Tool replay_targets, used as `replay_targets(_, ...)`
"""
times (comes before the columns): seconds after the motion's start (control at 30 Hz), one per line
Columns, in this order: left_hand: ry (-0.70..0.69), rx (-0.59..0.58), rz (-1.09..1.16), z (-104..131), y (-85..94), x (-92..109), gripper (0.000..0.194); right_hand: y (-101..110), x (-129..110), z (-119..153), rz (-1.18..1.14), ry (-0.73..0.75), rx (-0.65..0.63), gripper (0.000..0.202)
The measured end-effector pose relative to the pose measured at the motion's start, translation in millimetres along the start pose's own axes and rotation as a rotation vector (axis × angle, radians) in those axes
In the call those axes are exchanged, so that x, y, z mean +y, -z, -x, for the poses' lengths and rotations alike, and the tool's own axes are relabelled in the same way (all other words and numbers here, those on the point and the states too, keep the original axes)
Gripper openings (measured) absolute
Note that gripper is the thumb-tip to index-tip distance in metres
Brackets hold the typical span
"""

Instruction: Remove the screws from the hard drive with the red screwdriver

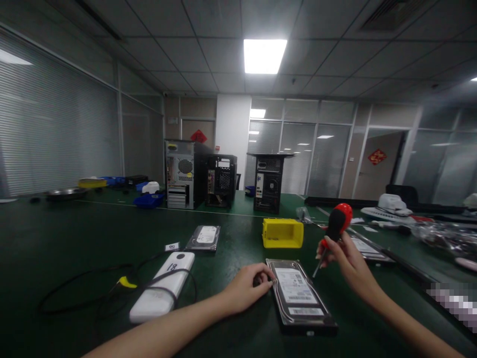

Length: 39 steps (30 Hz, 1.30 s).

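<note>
A hard drive (296,293) with a white label lies flat on the green table, label side up. My left hand (251,286) rests at its left edge, fingers curled, the fingertips touching the drive's side; whether they pinch something small is hidden. To the right of the drive, my right hand (345,256) holds a red and black screwdriver (337,222) by its shaft and lower handle. The screwdriver leans, its tip pointing down beside the drive's right edge. Behind the drive sits a yellow bin (283,233) with its opening facing me.
A white power bank (164,288) with a black cable lies at left, a second hard drive (204,238) behind it. Computer cases (186,174) stand at the back. At right are another drive (368,247), a long dark strip (413,278) and plastic bags (439,236).
</note>
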<state>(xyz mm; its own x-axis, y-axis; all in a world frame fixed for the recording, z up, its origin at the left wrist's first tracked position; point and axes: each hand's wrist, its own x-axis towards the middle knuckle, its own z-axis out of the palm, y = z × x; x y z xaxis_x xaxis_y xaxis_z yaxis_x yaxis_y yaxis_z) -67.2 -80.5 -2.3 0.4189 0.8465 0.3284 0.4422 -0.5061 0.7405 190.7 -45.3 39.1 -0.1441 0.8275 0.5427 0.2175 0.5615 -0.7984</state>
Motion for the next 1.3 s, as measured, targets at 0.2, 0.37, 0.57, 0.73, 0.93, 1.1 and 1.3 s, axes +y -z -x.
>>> replay_targets(0.2, -0.005, 0.004, 0.007, -0.7, -0.2, 0.2, 0.02, -2.3, -9.1, -5.1, -0.132, -0.072, 0.017, 0.04)
replay_targets(0.37, 0.002, -0.005, -0.009, -0.4, -0.6, -0.6, 0.021, -4.9, -11.4, -6.0, -0.218, -0.081, 0.004, 0.038)
replay_targets(0.57, -0.005, -0.004, 0.002, 0.0, -0.1, -1.2, 0.021, -6.2, -11.1, -5.6, -0.266, -0.115, 0.029, 0.039)
replay_targets(0.73, -0.007, -0.001, 0.0, 0.1, 0.3, -0.2, 0.02, -4.8, -10.5, -4.5, -0.213, -0.158, 0.05, 0.035)
replay_targets(0.93, -0.006, 0.001, 0.009, 0.2, 0.0, 0.0, 0.02, -6.8, -10.1, -3.9, -0.196, -0.132, 0.003, 0.029)
replay_targets(1.1, -0.009, 0.01, 0.02, -0.1, -0.1, 0.0, 0.021, -7.2, -8.1, -8.1, -0.365, -0.241, -0.093, 0.032)
replay_targets(1.3, -0.007, -0.001, 0.048, -0.6, -0.1, 0.1, 0.02, -11.9, -16.0, -14.5, -0.244, -0.229, -0.134, 0.036)
